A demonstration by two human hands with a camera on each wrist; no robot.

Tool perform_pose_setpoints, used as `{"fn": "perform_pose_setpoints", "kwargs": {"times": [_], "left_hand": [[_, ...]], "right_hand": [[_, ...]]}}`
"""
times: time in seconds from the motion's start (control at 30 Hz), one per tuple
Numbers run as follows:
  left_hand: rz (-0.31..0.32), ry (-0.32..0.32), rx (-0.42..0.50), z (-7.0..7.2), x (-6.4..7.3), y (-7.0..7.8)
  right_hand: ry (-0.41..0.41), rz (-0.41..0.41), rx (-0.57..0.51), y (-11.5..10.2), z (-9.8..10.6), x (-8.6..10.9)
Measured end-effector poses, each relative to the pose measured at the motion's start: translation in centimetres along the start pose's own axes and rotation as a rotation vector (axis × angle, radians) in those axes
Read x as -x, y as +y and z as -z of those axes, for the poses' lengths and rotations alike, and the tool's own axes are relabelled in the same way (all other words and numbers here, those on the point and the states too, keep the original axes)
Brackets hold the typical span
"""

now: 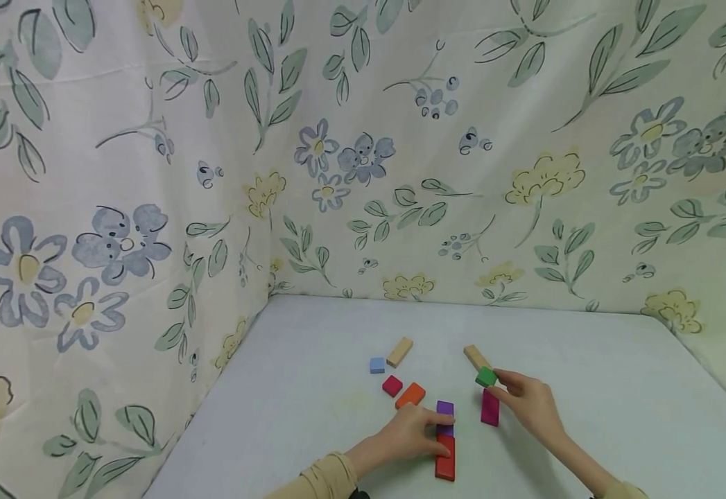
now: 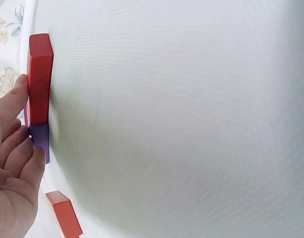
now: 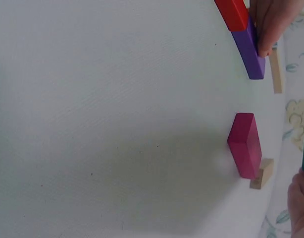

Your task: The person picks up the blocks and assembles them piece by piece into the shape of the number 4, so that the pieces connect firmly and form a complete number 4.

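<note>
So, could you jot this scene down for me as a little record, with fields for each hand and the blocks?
Left hand: touches the red block and the purple block
Right hand: pinches the green block
Red and purple: end to end, touching
Near the right hand: magenta block, wooden block
Farther left: orange block, small crimson block, light blue block, second wooden block
Surface: white table
Backdrop: floral cloth
</note>
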State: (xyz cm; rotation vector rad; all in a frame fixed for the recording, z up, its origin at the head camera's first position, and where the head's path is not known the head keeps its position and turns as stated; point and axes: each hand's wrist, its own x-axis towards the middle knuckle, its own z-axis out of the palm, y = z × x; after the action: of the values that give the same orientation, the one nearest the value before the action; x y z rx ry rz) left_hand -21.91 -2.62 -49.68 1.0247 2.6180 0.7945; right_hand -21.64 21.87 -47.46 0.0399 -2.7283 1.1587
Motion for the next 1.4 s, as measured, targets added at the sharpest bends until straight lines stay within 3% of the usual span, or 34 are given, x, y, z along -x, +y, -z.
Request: {"fn": "perform_pose_setpoints", "kwargs": {"times": [0.2,0.37,0.97,1.2,1.4], "left_hand": [[-0.004,0.002,-0.014,0.0,-0.1,-0.1],[-0.006,-0.003,-0.018,0.0,-0.1,-0.1],[-0.054,-0.005,-0.013,0.2,-0.2,-0.2],[-0.077,-0.002,-0.006,0.2,-0.3,-0.2],[-0.071,-0.004,-0.017,0.3,-0.2,-0.2]], "right_hand": [[0.005,0.055,-0.032,-0.9,-0.3,-0.3],[-0.04,0.045,-0.056,-1.6,-0.6,-0.5],[-0.075,0.139,-0.13,-2.2,-2.7,-1.3],[-0.081,0.19,-0.103,-2.0,-3.4,-1.6],[-0.098,0.178,-0.088,-1.9,-3.8,-1.9]]}}
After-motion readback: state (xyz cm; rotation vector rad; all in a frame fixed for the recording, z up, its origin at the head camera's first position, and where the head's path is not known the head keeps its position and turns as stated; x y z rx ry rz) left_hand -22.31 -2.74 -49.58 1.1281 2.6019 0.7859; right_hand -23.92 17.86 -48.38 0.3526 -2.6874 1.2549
